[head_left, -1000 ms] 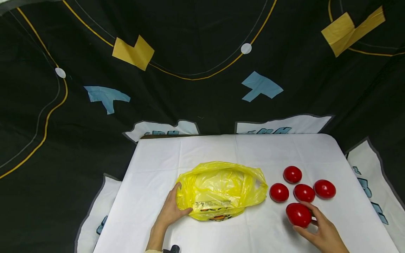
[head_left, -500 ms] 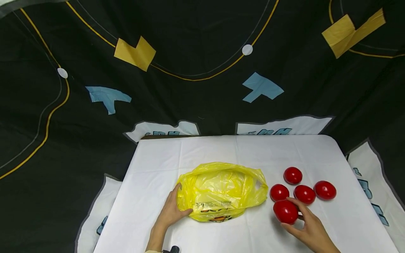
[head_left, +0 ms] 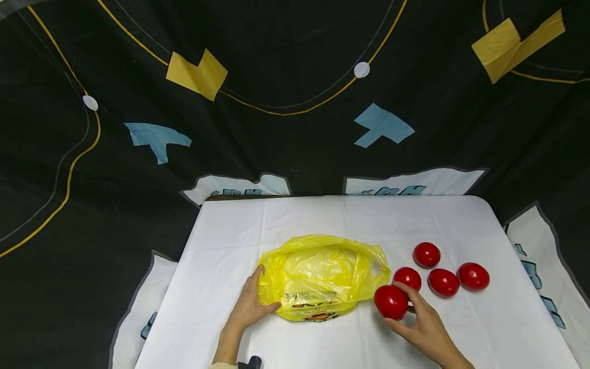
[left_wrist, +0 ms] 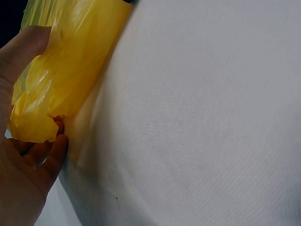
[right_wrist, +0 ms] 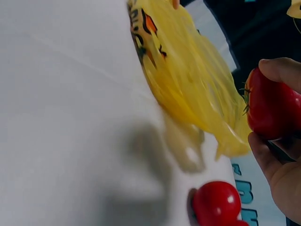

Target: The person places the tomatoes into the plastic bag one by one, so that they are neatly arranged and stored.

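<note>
A yellow plastic bag (head_left: 318, 277) lies mid-table with its mouth spread open. My left hand (head_left: 251, 302) holds the bag's left end; in the left wrist view its thumb lies on the yellow film (left_wrist: 70, 70) and the fingers curl at its lower edge. My right hand (head_left: 421, 320) grips a red tomato (head_left: 391, 302) between thumb and fingers, just off the bag's right end. Green stem bits show on this tomato (right_wrist: 270, 106) in the right wrist view, where it is raised above the table. Directly behind it sits another tomato (head_left: 407, 277).
More tomatoes rest on the right of the white-covered table (head_left: 359, 348): one farther back (head_left: 426, 254), one in the middle (head_left: 443, 283) and one rightmost (head_left: 473, 277). A black patterned cloth (head_left: 286, 148) hangs behind the table's far edge.
My right hand has carried the tomato leftward, from in front of the tomato group to beside the bag's right end. My left hand has stayed at the bag.
</note>
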`<state>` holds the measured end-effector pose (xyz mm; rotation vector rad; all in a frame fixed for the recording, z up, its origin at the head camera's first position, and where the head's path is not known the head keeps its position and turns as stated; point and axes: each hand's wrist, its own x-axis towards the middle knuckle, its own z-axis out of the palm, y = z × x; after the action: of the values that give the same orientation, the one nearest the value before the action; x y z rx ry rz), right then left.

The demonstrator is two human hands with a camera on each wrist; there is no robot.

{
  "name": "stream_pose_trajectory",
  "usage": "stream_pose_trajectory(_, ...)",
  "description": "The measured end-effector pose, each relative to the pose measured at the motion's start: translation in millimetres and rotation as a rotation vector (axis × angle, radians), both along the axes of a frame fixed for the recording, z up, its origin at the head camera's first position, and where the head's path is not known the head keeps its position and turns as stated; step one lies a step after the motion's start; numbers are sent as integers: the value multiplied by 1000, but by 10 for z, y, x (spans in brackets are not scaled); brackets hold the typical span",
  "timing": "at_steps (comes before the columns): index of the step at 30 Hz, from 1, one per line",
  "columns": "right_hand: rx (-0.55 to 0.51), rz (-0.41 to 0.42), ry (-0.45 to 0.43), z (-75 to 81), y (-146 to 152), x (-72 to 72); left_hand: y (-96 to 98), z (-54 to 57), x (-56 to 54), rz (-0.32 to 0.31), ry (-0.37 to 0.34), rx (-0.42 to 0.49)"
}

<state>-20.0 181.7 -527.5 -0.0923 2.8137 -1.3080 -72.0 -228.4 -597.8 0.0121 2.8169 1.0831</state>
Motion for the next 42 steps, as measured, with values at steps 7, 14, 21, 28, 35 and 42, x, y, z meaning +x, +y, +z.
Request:
stream_pose_trajectory(7, -36, 48, 5, -40, -166, -7, 14, 7, 18, 12, -8, 2)
stream_pose_trajectory(14, -47, 72, -1, -72, -265, -37, 12, 1, 11, 16, -21, 0)
stream_pose_trajectory(21, -95, 120, 11, -94, -398, -91, 10, 0, 12, 17, -24, 13)
stream_pose_trajectory(28, -110, 193, 31, -109, -559, -159, 4, -13, 14, 8, -14, 16)
stream_pose_trajectory(35, -103, 242, 50, -131, -722, -230, 5, -15, 7, 8, -13, 19)
stream_pose_trajectory(42, -98, 257, 68, -147, -876, -299, 11, 5, 8, 8, -9, 22)
